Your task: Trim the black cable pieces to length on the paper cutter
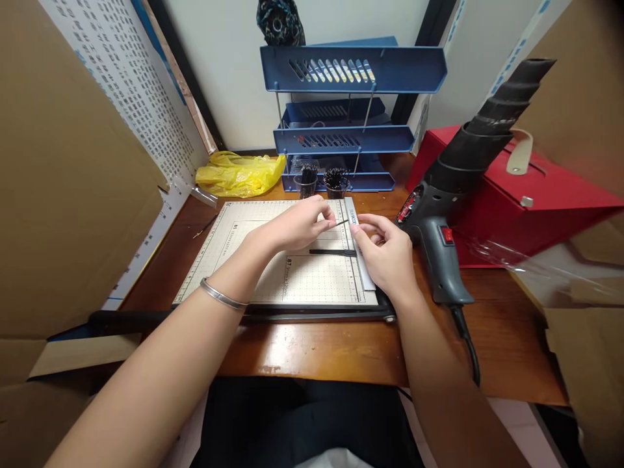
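My left hand [308,224] pinches a thin black tube-like piece [342,223] above the cream gridded board of a paper cutter [253,260]. That piece points right, toward the cutter's metal ruler edge [364,270]. My right hand [387,253] is at this edge, its fingers curled and the thumb close to the piece's far end; what lies between its fingertips is hidden. Below my left hand, several similar black pieces [333,252] lie side by side, their right ends at the ruler edge. The cutter's dark arm [131,320] runs along the board's near side.
Behind the board stand two clear cups [306,185] of black pieces with shiny tips. A blue tiered tray [341,140] and a yellow plastic bag [241,174] are at the back. To the right are a heat gun [443,253] and a red box [550,195]. Cardboard [63,175] walls the left side.
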Action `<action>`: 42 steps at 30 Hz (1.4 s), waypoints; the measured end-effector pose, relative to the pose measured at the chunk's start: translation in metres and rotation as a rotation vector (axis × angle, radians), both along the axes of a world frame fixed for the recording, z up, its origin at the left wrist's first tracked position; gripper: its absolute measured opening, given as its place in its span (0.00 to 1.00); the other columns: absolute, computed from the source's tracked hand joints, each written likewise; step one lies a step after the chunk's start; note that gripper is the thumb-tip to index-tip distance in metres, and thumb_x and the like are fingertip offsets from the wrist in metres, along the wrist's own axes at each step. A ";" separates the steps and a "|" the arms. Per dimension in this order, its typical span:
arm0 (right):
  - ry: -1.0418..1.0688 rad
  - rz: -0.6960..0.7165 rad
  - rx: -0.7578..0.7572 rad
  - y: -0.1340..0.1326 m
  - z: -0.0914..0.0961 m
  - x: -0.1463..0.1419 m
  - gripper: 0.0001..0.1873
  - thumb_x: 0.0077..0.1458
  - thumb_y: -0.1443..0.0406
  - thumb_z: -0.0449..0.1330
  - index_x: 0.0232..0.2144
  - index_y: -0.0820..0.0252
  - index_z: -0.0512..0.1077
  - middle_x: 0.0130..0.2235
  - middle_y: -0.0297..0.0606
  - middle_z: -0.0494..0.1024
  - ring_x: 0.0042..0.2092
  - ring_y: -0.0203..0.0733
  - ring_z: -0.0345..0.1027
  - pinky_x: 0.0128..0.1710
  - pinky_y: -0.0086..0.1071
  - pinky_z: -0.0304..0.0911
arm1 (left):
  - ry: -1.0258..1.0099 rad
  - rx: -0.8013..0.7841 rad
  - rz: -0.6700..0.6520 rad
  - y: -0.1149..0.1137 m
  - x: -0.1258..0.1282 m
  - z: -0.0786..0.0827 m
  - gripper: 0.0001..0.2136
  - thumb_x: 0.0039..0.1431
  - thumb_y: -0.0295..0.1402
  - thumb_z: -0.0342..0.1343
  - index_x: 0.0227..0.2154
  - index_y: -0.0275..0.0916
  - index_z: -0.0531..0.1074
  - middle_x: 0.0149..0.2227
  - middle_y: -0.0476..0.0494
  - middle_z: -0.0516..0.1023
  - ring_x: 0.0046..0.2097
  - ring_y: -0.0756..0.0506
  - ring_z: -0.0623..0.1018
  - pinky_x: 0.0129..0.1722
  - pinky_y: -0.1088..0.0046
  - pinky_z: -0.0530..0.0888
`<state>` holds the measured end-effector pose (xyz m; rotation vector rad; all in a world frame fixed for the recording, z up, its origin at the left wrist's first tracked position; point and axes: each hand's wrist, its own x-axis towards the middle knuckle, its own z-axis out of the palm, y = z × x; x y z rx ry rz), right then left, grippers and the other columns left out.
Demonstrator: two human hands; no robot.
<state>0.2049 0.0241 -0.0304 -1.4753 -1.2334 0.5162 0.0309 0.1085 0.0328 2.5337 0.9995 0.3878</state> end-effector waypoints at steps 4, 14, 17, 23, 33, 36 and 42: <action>0.046 0.097 -0.015 0.000 -0.001 -0.002 0.24 0.54 0.51 0.66 0.47 0.60 0.78 0.36 0.40 0.83 0.29 0.36 0.66 0.33 0.34 0.63 | -0.092 -0.041 -0.018 -0.001 -0.003 -0.004 0.08 0.67 0.35 0.53 0.36 0.37 0.73 0.39 0.43 0.74 0.41 0.45 0.74 0.45 0.68 0.70; 0.160 0.201 0.012 -0.002 0.005 -0.001 0.10 0.56 0.59 0.65 0.35 0.60 0.76 0.34 0.38 0.82 0.34 0.38 0.74 0.33 0.32 0.65 | -0.214 -0.153 -0.062 -0.013 0.002 -0.014 0.08 0.68 0.34 0.53 0.36 0.37 0.74 0.39 0.45 0.77 0.38 0.47 0.74 0.42 0.69 0.70; 0.247 0.189 0.035 -0.005 0.012 0.000 0.12 0.54 0.58 0.67 0.34 0.61 0.75 0.33 0.38 0.81 0.29 0.34 0.70 0.28 0.29 0.62 | -0.292 -0.219 -0.080 -0.021 0.004 -0.010 0.08 0.68 0.36 0.53 0.38 0.37 0.73 0.39 0.46 0.78 0.37 0.48 0.75 0.39 0.71 0.71; 0.374 0.205 0.077 -0.008 0.020 0.001 0.13 0.51 0.58 0.70 0.34 0.61 0.76 0.29 0.33 0.78 0.24 0.29 0.64 0.22 0.25 0.60 | -0.341 0.052 -0.096 -0.031 0.008 -0.001 0.04 0.65 0.32 0.59 0.35 0.37 0.74 0.35 0.47 0.80 0.38 0.47 0.75 0.39 0.70 0.69; 0.402 0.309 0.111 -0.017 0.030 -0.003 0.11 0.57 0.59 0.67 0.32 0.59 0.72 0.22 0.27 0.71 0.18 0.27 0.57 0.16 0.24 0.51 | -0.328 0.388 -0.143 -0.049 0.001 0.002 0.07 0.68 0.28 0.54 0.36 0.36 0.76 0.33 0.45 0.79 0.36 0.45 0.74 0.38 0.68 0.67; 0.321 0.371 0.105 -0.021 0.030 -0.004 0.08 0.58 0.60 0.65 0.32 0.58 0.73 0.20 0.27 0.69 0.18 0.29 0.57 0.16 0.26 0.50 | -0.272 0.438 -0.148 -0.054 -0.008 0.004 0.08 0.70 0.29 0.52 0.37 0.35 0.76 0.33 0.44 0.79 0.36 0.45 0.74 0.38 0.67 0.66; 0.024 0.414 0.059 -0.021 0.023 -0.009 0.06 0.59 0.62 0.64 0.31 0.58 0.77 0.28 0.35 0.78 0.26 0.34 0.68 0.25 0.30 0.60 | -0.112 0.589 -0.170 -0.062 -0.033 0.001 0.11 0.71 0.25 0.48 0.35 0.37 0.75 0.30 0.48 0.77 0.33 0.46 0.72 0.40 0.65 0.66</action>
